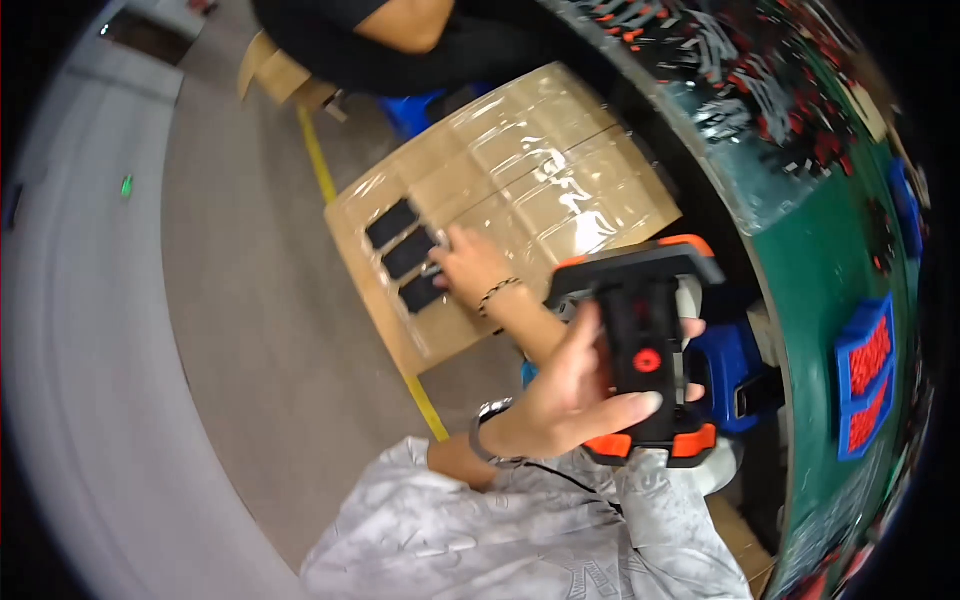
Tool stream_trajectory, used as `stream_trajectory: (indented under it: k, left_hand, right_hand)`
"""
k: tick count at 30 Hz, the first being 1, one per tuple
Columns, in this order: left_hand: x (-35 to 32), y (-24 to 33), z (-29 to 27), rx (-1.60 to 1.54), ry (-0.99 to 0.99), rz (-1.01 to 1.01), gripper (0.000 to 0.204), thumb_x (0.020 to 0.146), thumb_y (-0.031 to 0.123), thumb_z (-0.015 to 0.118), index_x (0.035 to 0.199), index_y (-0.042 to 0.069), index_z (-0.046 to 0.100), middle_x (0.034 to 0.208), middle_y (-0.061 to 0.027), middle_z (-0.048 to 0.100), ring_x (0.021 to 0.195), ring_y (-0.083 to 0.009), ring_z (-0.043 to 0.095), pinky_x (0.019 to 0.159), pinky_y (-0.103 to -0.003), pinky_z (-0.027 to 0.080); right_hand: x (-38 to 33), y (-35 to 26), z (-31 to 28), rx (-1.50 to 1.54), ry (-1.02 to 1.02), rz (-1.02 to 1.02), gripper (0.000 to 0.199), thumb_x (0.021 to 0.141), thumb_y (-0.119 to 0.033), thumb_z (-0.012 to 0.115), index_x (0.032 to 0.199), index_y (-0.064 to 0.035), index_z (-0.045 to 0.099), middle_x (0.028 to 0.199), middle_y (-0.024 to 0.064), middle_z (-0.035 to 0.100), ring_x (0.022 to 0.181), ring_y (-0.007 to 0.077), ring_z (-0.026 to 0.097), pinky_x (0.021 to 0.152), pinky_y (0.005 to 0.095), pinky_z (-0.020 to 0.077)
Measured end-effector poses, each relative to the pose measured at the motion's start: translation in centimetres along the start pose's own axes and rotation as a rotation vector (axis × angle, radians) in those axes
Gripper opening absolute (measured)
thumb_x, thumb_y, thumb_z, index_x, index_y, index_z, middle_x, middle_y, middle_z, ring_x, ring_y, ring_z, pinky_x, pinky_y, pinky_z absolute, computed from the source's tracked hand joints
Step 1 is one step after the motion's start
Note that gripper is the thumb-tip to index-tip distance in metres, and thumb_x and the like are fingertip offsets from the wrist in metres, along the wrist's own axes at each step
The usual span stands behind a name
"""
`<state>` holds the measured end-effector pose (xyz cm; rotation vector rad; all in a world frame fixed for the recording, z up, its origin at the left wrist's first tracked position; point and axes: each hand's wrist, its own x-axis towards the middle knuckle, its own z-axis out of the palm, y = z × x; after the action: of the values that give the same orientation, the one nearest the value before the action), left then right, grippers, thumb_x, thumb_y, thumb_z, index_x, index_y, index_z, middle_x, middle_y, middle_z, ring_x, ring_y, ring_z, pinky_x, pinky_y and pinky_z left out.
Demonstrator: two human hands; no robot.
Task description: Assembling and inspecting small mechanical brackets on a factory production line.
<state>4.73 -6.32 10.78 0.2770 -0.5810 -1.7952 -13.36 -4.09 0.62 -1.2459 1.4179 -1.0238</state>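
My left hand [565,400], with a silver band at its wrist, is wrapped round a black device [645,310] with orange corners and a wide bar at each end. The thumb lies across its front. My right hand [470,265], wearing a beaded bracelet, reaches leftward past it to a cardboard sheet [400,170]. Its curled fingers pinch at the edge of the nearest of three flat black rectangular pieces [418,293]; the exact grip is blurred. The middle piece [408,253] and the far piece [392,223] lie in line beside it.
Glossy clear film [570,185] covers much of the cardboard. At right, a green bench [820,290] carries blue bins [868,400] of red parts and heaped grey and red parts [750,80]. A blue stool [725,370] is below. Across the cardboard sits another person [400,60].
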Motion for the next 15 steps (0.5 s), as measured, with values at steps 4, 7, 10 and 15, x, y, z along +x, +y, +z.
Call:
stream_trajectory:
  k: [4, 7, 10, 15]
  left_hand:
    - [0.0, 1.9, -2.8, 0.097, -0.036, -0.040, 0.087, 0.085, -0.015, 0.055, 0.157, 0.013, 0.012, 0.150, -0.0254, 0.040, 0.123, -0.0378, 0.058, 0.105, -0.055, 0.049]
    - [0.7, 2.7, -3.2, 0.077, -0.026, -0.033, 0.088, 0.084, -0.015, 0.054, 0.156, 0.013, 0.013, 0.150, -0.0265, 0.039, 0.122, -0.0398, 0.058, 0.105, -0.056, 0.049]
    - [1.4, 3.2, -3.0, 0.095, 0.016, 0.002, 0.087, 0.084, -0.013, 0.053, 0.157, 0.013, 0.014, 0.150, -0.0266, 0.040, 0.119, -0.0423, 0.060, 0.104, -0.056, 0.050]
    - [1.3, 3.3, -2.5, 0.143, -0.022, 0.014, 0.086, 0.085, -0.012, 0.053, 0.157, 0.014, 0.014, 0.149, -0.0237, 0.041, 0.117, -0.0446, 0.061, 0.102, -0.057, 0.050]
  right_hand:
    - [-1.0, -0.8, 3.9, 0.033, 0.128, -0.033, 0.031, 0.094, -0.018, 0.056, 0.122, -0.0075, 0.065, 0.107, 0.0084, 0.063, 0.094, 0.0159, 0.057, 0.082, 0.0272, 0.0469]
    - [1.2, -1.3, 5.9, 0.034, 0.147, -0.082, 0.032, 0.093, -0.017, 0.057, 0.123, -0.0079, 0.065, 0.108, 0.0080, 0.063, 0.094, 0.0157, 0.058, 0.083, 0.0274, 0.0470]
    - [2.3, -1.7, 7.7, 0.042, 0.158, -0.142, 0.034, 0.092, -0.017, 0.058, 0.124, -0.0082, 0.064, 0.108, 0.0075, 0.063, 0.094, 0.0155, 0.058, 0.083, 0.0277, 0.0471]
    - [7.0, -3.7, 13.1, 0.090, 0.147, -0.257, 0.036, 0.091, -0.016, 0.059, 0.126, -0.0087, 0.064, 0.109, 0.0068, 0.064, 0.094, 0.0152, 0.058, 0.084, 0.0281, 0.0473]
